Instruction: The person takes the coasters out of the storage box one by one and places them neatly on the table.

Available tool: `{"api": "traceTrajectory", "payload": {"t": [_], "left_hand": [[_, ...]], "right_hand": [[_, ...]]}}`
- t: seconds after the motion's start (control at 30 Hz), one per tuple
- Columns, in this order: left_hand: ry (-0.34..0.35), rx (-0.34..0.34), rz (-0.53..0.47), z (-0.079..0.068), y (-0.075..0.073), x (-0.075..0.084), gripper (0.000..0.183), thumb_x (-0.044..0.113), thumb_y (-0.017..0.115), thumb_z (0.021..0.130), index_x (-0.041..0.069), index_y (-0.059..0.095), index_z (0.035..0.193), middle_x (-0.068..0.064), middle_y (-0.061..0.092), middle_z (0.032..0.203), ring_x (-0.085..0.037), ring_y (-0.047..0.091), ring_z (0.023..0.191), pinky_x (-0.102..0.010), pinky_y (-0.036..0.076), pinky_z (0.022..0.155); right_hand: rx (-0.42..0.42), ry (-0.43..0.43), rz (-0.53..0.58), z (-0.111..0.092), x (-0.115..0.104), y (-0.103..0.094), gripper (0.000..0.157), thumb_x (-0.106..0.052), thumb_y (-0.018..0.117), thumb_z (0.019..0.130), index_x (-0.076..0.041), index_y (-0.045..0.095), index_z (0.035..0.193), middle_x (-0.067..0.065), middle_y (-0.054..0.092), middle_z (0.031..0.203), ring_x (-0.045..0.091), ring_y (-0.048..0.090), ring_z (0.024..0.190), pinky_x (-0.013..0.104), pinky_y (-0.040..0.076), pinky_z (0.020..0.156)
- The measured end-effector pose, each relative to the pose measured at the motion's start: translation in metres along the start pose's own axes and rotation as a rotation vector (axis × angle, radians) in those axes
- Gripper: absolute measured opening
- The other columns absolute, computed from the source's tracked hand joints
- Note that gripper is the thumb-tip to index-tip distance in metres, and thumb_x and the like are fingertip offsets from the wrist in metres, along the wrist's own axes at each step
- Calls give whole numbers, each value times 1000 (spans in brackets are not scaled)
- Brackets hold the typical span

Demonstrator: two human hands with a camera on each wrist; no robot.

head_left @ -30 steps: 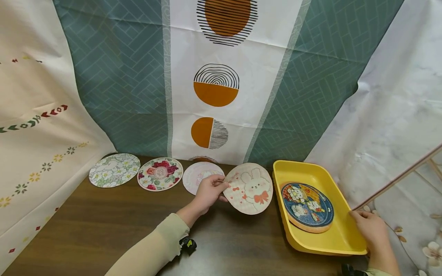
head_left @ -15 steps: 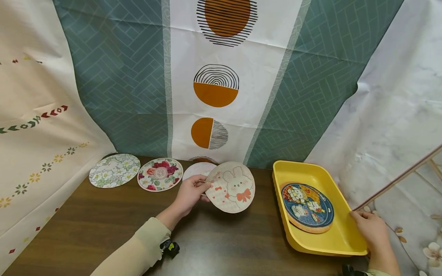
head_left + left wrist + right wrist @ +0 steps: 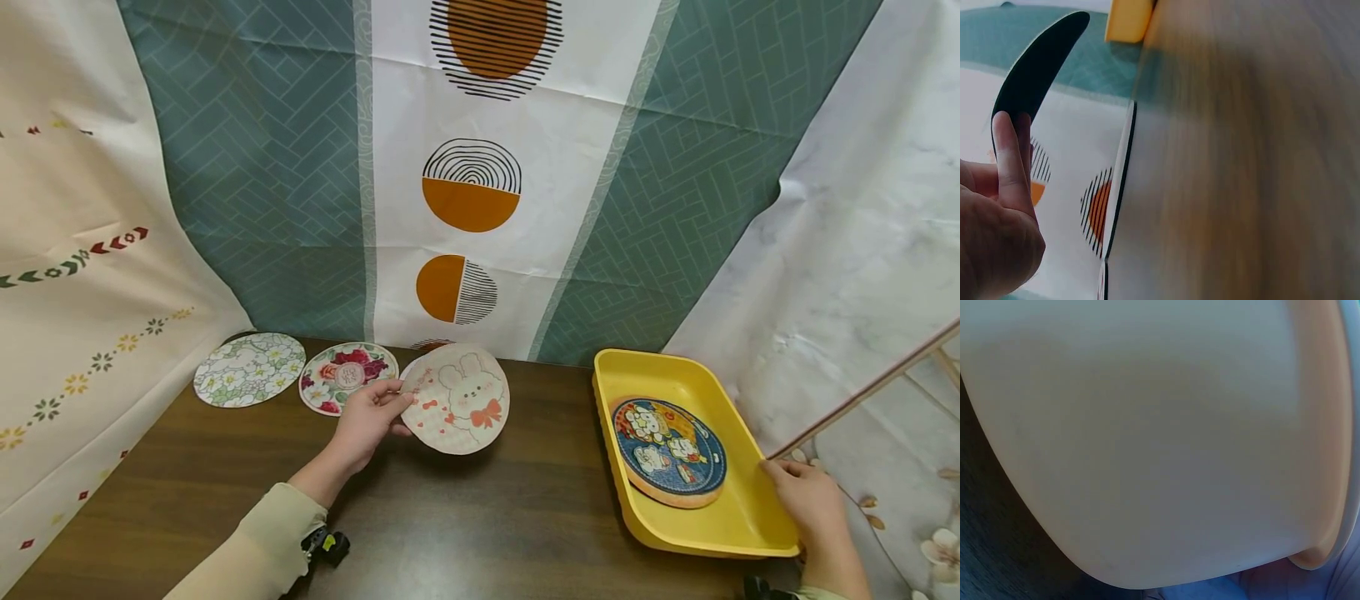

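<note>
My left hand (image 3: 369, 423) pinches the left edge of a cream round coaster (image 3: 456, 402) printed with a rabbit and red bow. It is raised above the table, and its dark underside shows in the left wrist view. Behind it, a pink coaster (image 3: 408, 365) is almost fully hidden. My right hand (image 3: 810, 502) grips the right rim of a yellow tray (image 3: 750, 508). In the tray lies a blue coaster (image 3: 667, 450) with cartoon figures, a light brown edge showing beneath it. The right wrist view shows just the tray's outer wall (image 3: 1147, 456), not the hand.
Along the back of the brown table (image 3: 480, 525) lie a red floral coaster (image 3: 330, 379) and a white-flowered green coaster (image 3: 249, 371). A patterned cloth (image 3: 300, 167) hangs right behind them, with more cloth on both sides. A thin rod (image 3: 862, 404) slants beside the tray.
My left hand has carried the rabbit coaster leftward, away from the tray and over the pink coaster. The right hand and the tray have stayed put.
</note>
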State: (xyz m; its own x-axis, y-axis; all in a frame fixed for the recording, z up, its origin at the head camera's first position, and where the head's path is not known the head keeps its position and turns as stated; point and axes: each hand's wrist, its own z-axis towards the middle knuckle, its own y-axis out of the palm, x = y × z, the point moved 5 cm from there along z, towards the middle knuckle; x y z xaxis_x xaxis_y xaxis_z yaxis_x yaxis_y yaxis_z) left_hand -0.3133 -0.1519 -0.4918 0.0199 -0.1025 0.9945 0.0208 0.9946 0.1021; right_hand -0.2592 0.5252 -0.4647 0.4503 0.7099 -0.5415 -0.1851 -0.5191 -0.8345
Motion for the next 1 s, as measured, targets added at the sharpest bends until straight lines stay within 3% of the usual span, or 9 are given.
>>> {"api": "traceTrajectory", "payload": {"t": [0.1, 0.23, 0.33, 0.47, 0.53, 0.8, 1.0], "left_hand": [[1, 15, 13, -3, -14, 2, 36, 8, 70, 111, -13, 63, 140, -14, 80, 106, -17, 76, 78, -34, 67, 69], [10, 16, 23, -9, -34, 4, 39, 9, 69, 112, -15, 61, 142, -13, 80, 107, -16, 76, 79, -35, 67, 70], [16, 23, 31, -14, -50, 5, 40, 8, 69, 112, -16, 60, 142, -9, 81, 105, -16, 76, 80, -35, 67, 70], [20, 49, 45, -20, -71, 6, 41, 8, 68, 112, -17, 58, 143, -3, 81, 102, -15, 77, 81, -36, 67, 72], [26, 59, 51, -22, -82, 7, 44, 8, 69, 112, -18, 56, 145, 0, 81, 102, -14, 77, 81, -36, 67, 71], [16, 80, 82, -33, -122, 11, 47, 10, 70, 111, -19, 55, 145, 3, 81, 100, -13, 77, 80, -33, 67, 71], [18, 96, 105, -43, -152, 12, 41, 9, 71, 111, -18, 61, 139, 3, 81, 98, -13, 77, 81, -33, 67, 71]], "right_hand": [[-12, 12, 9, 0, 0, 1, 67, -41, 51, 115, 21, 57, 140, 47, 42, 152, 60, 48, 131, 69, 47, 107], [-38, 33, 18, 1, 1, 1, 69, -42, 49, 116, 20, 54, 145, 47, 21, 168, 64, 28, 153, 72, 36, 120], [-36, 36, 18, 1, 2, 1, 67, -41, 50, 116, 20, 55, 143, 46, 29, 165, 62, 36, 148, 71, 40, 116], [-17, 24, 14, -1, 1, 1, 66, -39, 51, 115, 21, 57, 139, 46, 48, 142, 55, 55, 118, 66, 52, 100], [-12, 16, 10, -1, 0, 1, 65, -39, 52, 115, 22, 58, 139, 45, 51, 137, 53, 57, 114, 65, 54, 97], [-16, 19, 12, -1, 1, 0, 66, -39, 52, 115, 22, 57, 139, 45, 51, 138, 54, 56, 115, 65, 53, 98], [-26, 34, 27, 0, 1, 1, 66, -40, 51, 116, 21, 56, 141, 47, 37, 157, 60, 46, 132, 69, 46, 108]]}}
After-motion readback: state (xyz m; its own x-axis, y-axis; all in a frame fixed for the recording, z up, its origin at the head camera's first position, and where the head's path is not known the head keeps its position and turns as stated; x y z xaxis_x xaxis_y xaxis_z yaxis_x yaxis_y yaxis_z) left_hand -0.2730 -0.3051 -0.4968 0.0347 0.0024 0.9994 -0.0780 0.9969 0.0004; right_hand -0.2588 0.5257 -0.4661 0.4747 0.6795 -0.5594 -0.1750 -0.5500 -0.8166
